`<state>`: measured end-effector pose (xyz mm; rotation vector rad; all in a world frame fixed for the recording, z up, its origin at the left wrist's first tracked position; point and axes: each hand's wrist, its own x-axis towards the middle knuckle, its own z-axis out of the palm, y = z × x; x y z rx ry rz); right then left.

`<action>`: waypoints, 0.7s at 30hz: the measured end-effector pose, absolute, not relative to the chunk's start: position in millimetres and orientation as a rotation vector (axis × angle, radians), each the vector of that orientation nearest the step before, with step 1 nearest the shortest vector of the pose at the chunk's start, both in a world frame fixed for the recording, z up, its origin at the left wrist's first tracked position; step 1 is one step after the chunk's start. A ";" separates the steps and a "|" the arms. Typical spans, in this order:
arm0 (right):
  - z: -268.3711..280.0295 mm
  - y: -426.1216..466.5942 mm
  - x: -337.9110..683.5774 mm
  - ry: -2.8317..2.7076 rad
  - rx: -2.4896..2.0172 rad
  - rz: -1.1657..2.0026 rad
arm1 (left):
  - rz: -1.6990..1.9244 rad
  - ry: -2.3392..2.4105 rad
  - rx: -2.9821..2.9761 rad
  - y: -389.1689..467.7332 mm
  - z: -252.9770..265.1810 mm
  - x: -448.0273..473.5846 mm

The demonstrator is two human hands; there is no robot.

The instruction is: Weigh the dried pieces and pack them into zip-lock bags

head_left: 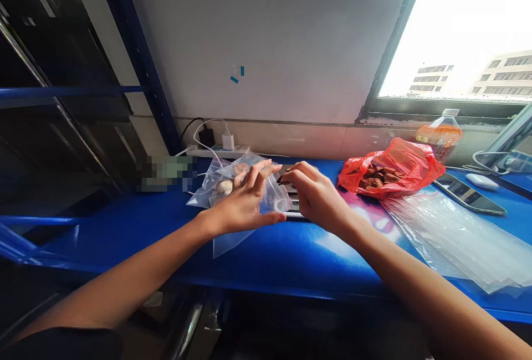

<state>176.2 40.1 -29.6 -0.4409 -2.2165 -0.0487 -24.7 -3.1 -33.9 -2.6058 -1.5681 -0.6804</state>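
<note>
One clear zip-seal bag [276, 196] with a red line along its right end lies on the blue desk [307, 255], beneath your left hand, with pale rounded pieces [224, 186] showing through plastic beside it. The step in hand appears to be working at the bag's red-lined end; the next move likely calls for keeping that edge steady and parted. Your left hand [243, 202] is spread over the plastic, fingers wide apart and thumb well away from them. Your right hand [318, 196] is curled inward near the red line; whether its fingers pinch anything, you cannot tell from this view. Between your hands, a flat pale-edged device [296, 215] is mostly covered. To the right, an open red plastic bag [409, 174] holds brown chunks [380, 177], with flat clear bags [465, 238] in front and a phone [471, 194] beside them. Behind, a white power strip [241, 151] lies along the wall.
</note>
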 end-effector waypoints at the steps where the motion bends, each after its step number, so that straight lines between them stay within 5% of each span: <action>1: -29.4 40.6 176.5 -2.209 -0.450 -0.043 | -0.680 -1.573 -2.606 -3.2 -33.7 -24.6; 21: -32.3 38.6 175.6 -2.237 -0.500 -0.086 | -0.701 -1.495 -2.573 -2.7 -35.6 -25.4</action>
